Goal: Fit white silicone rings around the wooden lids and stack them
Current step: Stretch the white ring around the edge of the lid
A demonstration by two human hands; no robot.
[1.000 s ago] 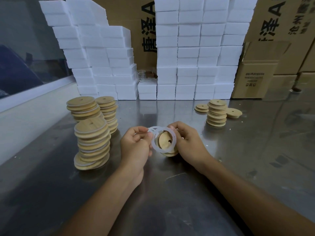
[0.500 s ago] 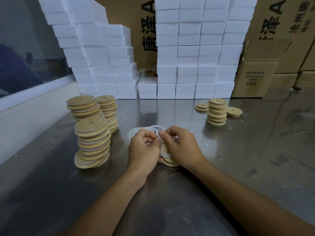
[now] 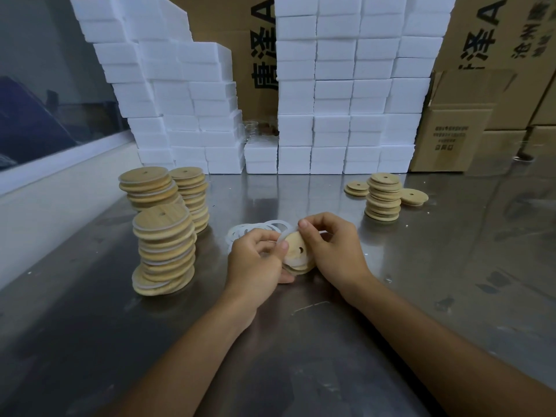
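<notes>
Both hands hold a round wooden lid (image 3: 296, 249) with a small hole, tilted on edge just above the metal table. My left hand (image 3: 255, 261) pinches its left rim, where a white silicone ring (image 3: 282, 237) sits on the edge. My right hand (image 3: 332, 251) grips the lid from the right, thumb over the top rim. More lids seem to lie under it, partly hidden. Loose white rings (image 3: 258, 227) lie on the table just behind my hands. Three stacks of ringed lids (image 3: 164, 248) stand at the left. A stack of bare lids (image 3: 383, 197) stands at the right.
A wall of white foam blocks (image 3: 346, 100) runs along the back of the steel table (image 3: 301, 341). Brown cardboard boxes (image 3: 460, 136) stand behind and to the right. Two single lids (image 3: 413, 196) lie beside the right stack. A pale ledge (image 3: 45, 212) borders the table's left side.
The ring I held up over the lid has come down onto the lid's rim. My hands dropped toward the table, then spread slightly, exposing the lid's face.
</notes>
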